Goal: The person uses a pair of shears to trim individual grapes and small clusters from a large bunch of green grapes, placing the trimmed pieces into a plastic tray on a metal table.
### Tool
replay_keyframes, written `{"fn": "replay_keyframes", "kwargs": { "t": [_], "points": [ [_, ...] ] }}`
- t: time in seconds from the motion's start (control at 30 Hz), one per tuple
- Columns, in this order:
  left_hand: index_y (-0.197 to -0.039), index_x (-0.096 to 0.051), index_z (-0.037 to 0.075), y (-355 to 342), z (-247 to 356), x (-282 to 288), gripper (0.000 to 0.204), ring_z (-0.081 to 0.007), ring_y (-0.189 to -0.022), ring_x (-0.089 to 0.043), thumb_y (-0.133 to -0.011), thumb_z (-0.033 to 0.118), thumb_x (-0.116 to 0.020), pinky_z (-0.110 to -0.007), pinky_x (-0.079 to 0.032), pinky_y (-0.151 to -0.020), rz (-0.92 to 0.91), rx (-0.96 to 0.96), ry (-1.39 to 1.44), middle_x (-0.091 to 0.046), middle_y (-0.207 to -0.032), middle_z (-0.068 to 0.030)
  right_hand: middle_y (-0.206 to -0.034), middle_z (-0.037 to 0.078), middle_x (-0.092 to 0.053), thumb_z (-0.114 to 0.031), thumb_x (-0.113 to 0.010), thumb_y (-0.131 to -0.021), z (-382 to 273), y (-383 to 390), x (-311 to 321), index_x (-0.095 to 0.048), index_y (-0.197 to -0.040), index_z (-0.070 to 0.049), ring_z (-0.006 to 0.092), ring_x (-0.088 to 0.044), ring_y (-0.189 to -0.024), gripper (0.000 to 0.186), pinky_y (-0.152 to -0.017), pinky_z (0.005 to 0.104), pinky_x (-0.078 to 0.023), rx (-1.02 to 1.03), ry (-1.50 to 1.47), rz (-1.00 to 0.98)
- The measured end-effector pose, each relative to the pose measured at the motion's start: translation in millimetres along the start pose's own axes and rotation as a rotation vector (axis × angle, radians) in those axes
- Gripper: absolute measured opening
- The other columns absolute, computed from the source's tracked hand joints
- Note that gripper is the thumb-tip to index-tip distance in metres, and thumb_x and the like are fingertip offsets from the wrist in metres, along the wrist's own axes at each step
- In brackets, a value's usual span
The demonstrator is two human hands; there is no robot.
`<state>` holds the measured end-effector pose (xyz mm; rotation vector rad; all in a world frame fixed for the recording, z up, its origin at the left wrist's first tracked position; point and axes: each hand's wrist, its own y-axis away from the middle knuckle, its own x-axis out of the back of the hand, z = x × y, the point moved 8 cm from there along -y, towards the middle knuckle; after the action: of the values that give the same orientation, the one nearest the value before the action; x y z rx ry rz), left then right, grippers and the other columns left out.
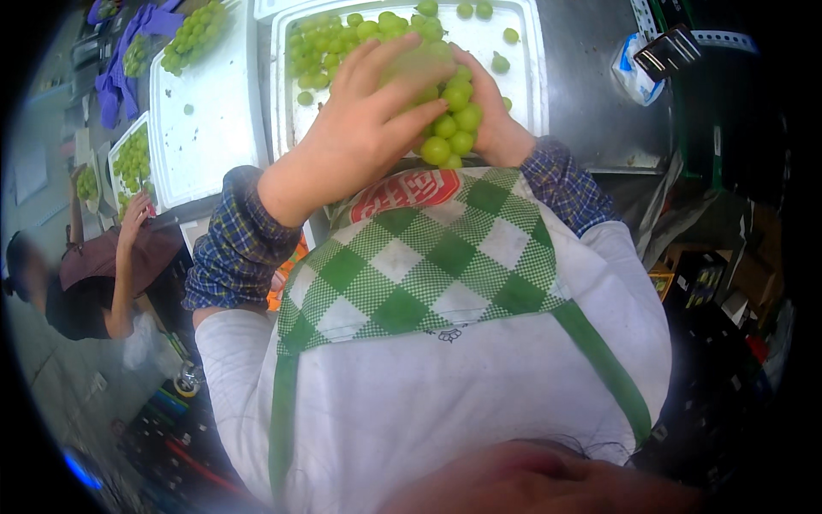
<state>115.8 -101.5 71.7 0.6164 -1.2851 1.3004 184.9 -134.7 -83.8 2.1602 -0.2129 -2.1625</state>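
Observation:
A bunch of green grapes point(452, 128) is held up between my two hands, just in front of my checked apron. My left hand point(368, 103) lies across its near left side, fingers somewhat spread and curled over the grapes. From the right, my right hand point(495, 116) cups the bunch, with most of its fingers hidden behind it. Beneath and beyond my hands is a white foam tray point(538, 86). More green grapes point(312, 56) fill its left part, and a few loose ones point(501, 62) lie to the right.
Left of it stands another white foam tray point(210, 128), with a grape bunch point(195, 36) at its far end. A co-worker point(94, 283) at far left reaches toward a smaller tray of grapes point(133, 158). A purple cloth point(128, 64) and a white-and-blue packet point(634, 73) lie farther out.

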Motion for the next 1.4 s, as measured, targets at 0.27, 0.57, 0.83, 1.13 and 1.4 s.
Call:
{"fn": "replay_keyframes", "kwargs": {
  "t": [0.27,0.57,0.83,1.13,1.4],
  "points": [
    [-0.093,-0.059,0.006,-2,1,-4,0.033,-0.0382,-0.123,-0.048,-0.065,0.000,-0.076,-0.053,-0.041,-0.103,0.089,-0.042,0.158,-0.058,-0.123,-0.0101,-0.128,0.011,-0.061,-0.045,-0.040,-0.102,4,-1,4,-0.052,-0.135,-0.007,0.0261,-0.063,-0.112,0.051,-0.098,0.0419,-0.053,-0.044,-0.070,-0.031],
    [-0.091,-0.056,0.006,23,-34,17,0.028,-0.0333,-0.111,-0.056,-0.072,-0.003,-0.074,-0.045,-0.047,-0.092,0.260,0.221,0.192,-0.065,-0.107,-0.0088,-0.128,0.016,-0.061,-0.049,-0.040,-0.101,-19,0,5,-0.050,-0.136,-0.005,0.0304,-0.062,-0.114,0.057,-0.097,0.0458,-0.053,0.102,0.098,-0.017],
    [-0.131,-0.049,-0.002,70,-73,-68,0.070,-0.0402,-0.123,-0.048,-0.077,0.027,-0.081,-0.047,-0.041,-0.101,-0.016,0.654,-0.014,-0.051,-0.131,-0.0245,-0.133,0.017,-0.057,-0.051,-0.042,-0.100,-35,-2,19,-0.048,-0.138,-0.006,0.0335,-0.061,-0.116,0.060,-0.100,0.0484,-0.050,0.128,0.058,-0.031],
    [-0.127,-0.054,0.000,74,-64,-109,0.060,-0.0406,-0.097,-0.059,-0.079,0.031,-0.074,-0.047,-0.049,-0.084,-0.351,0.707,-0.010,-0.059,-0.111,-0.0218,-0.130,0.014,-0.058,-0.050,-0.045,-0.099,-48,13,13,-0.051,-0.135,-0.007,0.0311,-0.060,-0.115,0.057,-0.099,0.0463,-0.050,0.244,0.065,0.089],
    [-0.128,-0.058,-0.004,99,-47,-22,0.043,-0.0366,-0.090,-0.064,-0.097,0.026,-0.057,-0.040,-0.050,-0.082,-0.427,1.047,0.601,-0.066,-0.102,-0.0225,-0.129,0.013,-0.058,-0.045,-0.038,-0.103,-65,22,5,-0.050,-0.134,-0.006,0.0288,-0.059,-0.115,0.052,-0.101,0.0433,-0.048,0.361,0.127,0.141]
  ]
}}
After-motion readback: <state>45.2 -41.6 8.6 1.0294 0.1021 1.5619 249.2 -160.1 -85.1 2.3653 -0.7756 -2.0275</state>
